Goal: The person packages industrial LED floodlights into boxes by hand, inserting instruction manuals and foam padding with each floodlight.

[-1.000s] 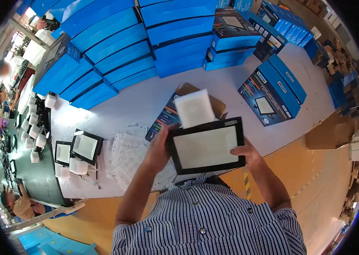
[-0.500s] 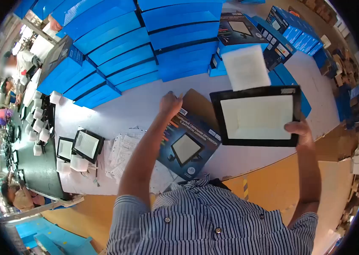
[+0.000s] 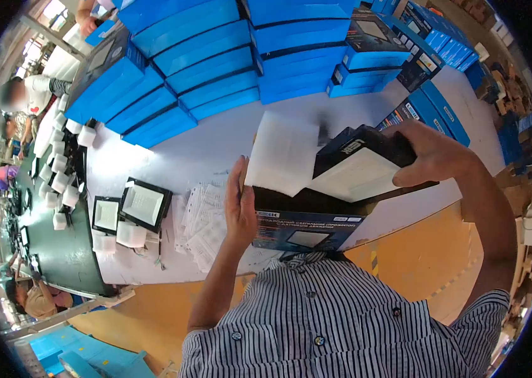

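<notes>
My right hand (image 3: 436,154) grips the right end of a black LED floodlight (image 3: 363,170), which is tilted with its left part lowered into an open cardboard box (image 3: 307,230). A white foam block (image 3: 283,151) stands at the floodlight's left end, over the box opening. My left hand (image 3: 239,208) rests against the left side of the box and foam, its fingers stretched out. The box front shows a floodlight picture and printed text. To the left, two more floodlights (image 3: 145,203) lie propped on foam pieces (image 3: 130,235), near loose printed sheets (image 3: 206,220).
Stacks of blue boxes (image 3: 209,72) line the back of the white table (image 3: 215,138). More blue boxes (image 3: 433,110) stand at the right. A dark green conveyor (image 3: 67,252) with foam-fitted items runs along the left. Other people (image 3: 39,299) are at the far left.
The floodlight and foam have moved left and down into the box, which now stands upright with its opening upward. My left hand has moved from the box's top edge to its left side.
</notes>
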`<state>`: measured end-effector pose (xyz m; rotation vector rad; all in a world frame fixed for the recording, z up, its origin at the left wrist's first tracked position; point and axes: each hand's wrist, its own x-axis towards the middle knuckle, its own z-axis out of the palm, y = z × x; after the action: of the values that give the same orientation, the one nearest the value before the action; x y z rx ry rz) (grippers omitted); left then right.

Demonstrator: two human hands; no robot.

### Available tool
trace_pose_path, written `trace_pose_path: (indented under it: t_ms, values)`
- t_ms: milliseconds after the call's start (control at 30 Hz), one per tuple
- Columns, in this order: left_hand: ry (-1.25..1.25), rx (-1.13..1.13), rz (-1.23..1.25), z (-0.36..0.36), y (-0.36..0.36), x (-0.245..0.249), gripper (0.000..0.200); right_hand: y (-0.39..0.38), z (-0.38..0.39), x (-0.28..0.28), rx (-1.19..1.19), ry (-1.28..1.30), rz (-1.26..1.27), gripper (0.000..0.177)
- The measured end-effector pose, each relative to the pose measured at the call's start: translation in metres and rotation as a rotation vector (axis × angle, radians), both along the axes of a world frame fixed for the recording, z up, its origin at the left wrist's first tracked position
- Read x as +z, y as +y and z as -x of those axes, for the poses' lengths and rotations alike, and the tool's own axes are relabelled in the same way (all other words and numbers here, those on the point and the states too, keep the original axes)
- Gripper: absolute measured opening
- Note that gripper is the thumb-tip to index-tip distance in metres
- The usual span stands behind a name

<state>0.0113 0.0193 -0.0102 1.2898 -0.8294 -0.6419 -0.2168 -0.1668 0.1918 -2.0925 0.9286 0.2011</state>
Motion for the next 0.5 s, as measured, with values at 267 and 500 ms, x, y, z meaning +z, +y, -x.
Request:
trace_pose_path:
  t_ms: [267,500]
  values:
    - [0.074,-0.189,0.144,-0.004,0.023,0.012,0.021,0.012,-0.033,-0.003,0.349,0.008,-0.149,0.052]
    - [0.027,-0.369,0.004,-0.019,0.037,0.036,0.041,0.013,-0.034,-0.004,0.317,0.135,-0.174,0.049]
